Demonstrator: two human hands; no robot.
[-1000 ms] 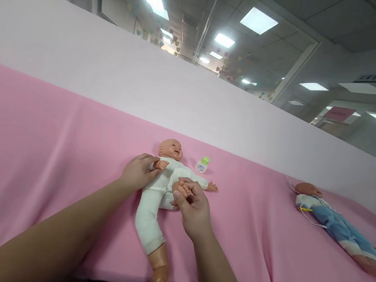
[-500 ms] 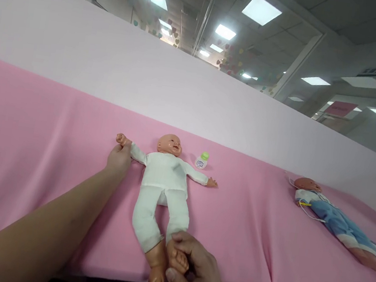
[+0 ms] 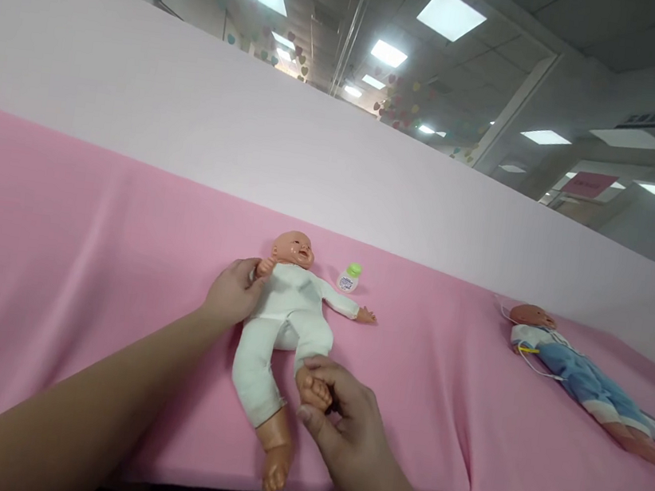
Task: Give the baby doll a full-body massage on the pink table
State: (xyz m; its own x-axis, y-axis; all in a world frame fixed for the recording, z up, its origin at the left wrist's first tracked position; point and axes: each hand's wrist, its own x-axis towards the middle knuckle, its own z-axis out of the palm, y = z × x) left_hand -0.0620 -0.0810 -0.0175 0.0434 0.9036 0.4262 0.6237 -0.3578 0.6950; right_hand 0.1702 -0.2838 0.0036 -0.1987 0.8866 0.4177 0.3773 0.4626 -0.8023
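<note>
A baby doll (image 3: 288, 313) in a white suit lies face up on the pink sheet (image 3: 60, 259), head toward the far wall. My left hand (image 3: 232, 291) holds the doll's arm, folded in against its chest. My right hand (image 3: 341, 416) grips one of the doll's feet (image 3: 314, 391), with that knee bent upward. The doll's other leg lies straight, its bare foot (image 3: 277, 468) near the front edge. The other arm stretches out to the right.
A small white bottle with a green cap (image 3: 350, 277) stands beside the doll's head. A second doll in blue clothes (image 3: 581, 376) lies far right on the sheet. A pale partition wall (image 3: 315, 155) runs along the back.
My left hand has brought the doll's arm from stretched out to folded against the chest. My right hand has pushed the foot up from the front edge, bending the knee.
</note>
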